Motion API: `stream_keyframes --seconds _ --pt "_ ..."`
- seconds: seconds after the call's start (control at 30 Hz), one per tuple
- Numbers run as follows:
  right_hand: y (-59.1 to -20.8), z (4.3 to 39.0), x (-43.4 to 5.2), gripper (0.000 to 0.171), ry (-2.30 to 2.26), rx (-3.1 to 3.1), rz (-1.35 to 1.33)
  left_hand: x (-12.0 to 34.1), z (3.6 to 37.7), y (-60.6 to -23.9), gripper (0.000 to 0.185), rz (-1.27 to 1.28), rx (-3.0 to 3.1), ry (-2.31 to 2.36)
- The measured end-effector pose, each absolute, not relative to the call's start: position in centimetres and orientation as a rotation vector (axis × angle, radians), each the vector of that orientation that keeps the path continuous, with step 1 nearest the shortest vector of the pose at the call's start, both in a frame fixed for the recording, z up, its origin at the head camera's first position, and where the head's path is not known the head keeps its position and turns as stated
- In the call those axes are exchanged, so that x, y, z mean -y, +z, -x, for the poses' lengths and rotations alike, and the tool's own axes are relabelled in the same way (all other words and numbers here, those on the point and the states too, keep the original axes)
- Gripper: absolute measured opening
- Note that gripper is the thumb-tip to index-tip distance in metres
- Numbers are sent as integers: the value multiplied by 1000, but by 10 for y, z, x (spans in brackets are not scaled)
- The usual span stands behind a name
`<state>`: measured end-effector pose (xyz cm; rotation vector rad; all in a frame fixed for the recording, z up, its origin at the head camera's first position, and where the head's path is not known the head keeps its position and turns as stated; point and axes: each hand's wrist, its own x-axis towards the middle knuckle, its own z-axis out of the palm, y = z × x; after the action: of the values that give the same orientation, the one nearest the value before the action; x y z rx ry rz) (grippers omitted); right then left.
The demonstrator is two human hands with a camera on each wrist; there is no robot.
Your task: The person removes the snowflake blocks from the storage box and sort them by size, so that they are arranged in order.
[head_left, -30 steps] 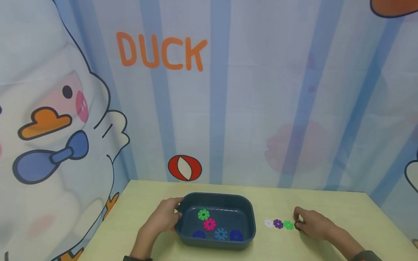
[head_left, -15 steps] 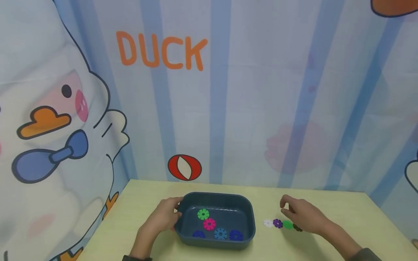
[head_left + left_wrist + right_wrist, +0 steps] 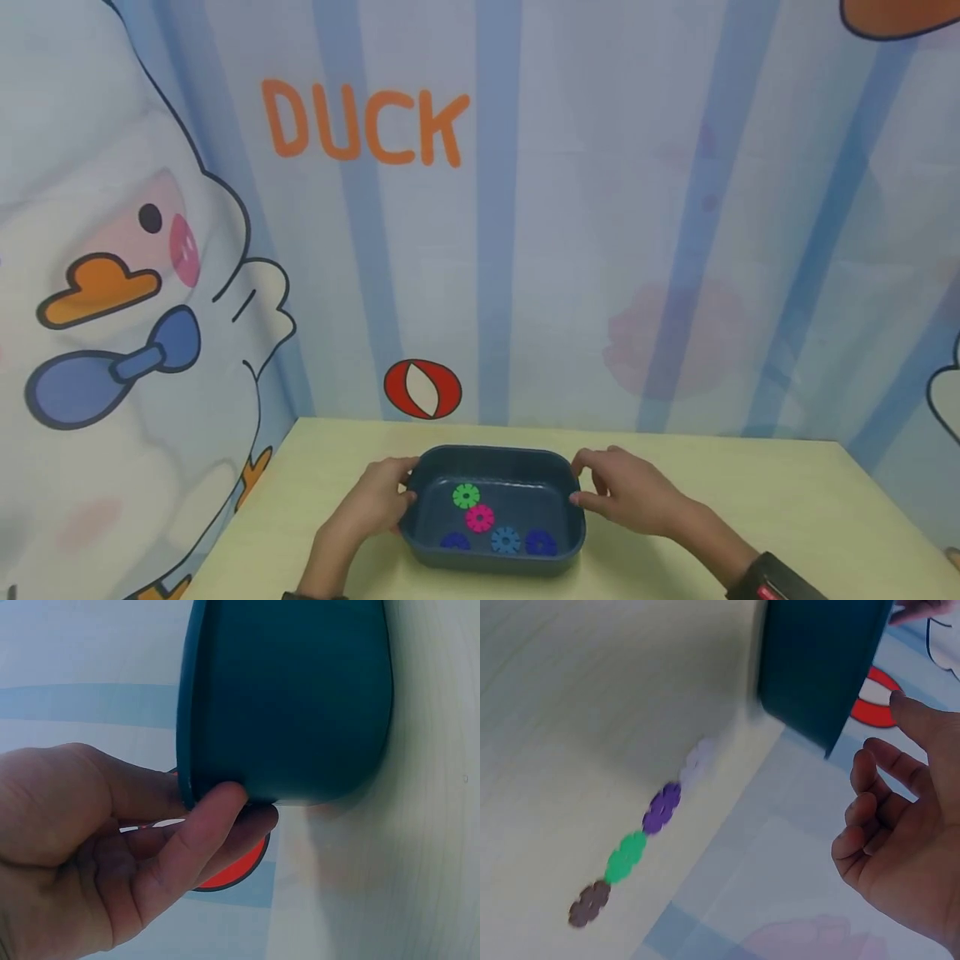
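Observation:
A dark blue-green plastic basin [image 3: 495, 562] stands on the table, with a green notched disc [image 3: 466, 496], a pink disc [image 3: 480, 518] and several blue discs [image 3: 506, 540] inside. My left hand [image 3: 371, 498] grips the basin's left end, its fingers [image 3: 199, 844] at the rim and outer wall. Beside the right end is my right hand [image 3: 633, 492], thumb and forefinger apart and holding nothing. In the right wrist view a gap shows between that hand and the basin. A row of white [image 3: 697, 759], purple [image 3: 661, 808], green [image 3: 625, 856] and brown [image 3: 589, 903] discs lies nearby, hidden in the head view.
The pale yellow table [image 3: 787, 500] reaches back to a striped cloth backdrop [image 3: 570, 250]. A printed duck [image 3: 112, 467] covers the cloth on the left.
My right hand has let go of the brown disc at the row's right end and moved left to the basin's right end. My left hand stays at the basin.

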<state>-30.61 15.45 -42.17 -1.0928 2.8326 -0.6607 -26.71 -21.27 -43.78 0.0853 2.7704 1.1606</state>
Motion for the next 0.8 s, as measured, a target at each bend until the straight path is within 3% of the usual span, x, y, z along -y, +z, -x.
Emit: stream_keyframes --seconds 0.13,0.37,0.8 --pt "-431 309 -138 35 -612 -2830 1185 213 267 -439 52 -97 -2758 1180" --pt "-440 314 -114 31 -477 -2876 1314 215 267 -438 52 -122 -2752 1207" --pt "-450 314 -85 49 -47 -2821 1367 215 267 -438 53 -133 -2781 1163"
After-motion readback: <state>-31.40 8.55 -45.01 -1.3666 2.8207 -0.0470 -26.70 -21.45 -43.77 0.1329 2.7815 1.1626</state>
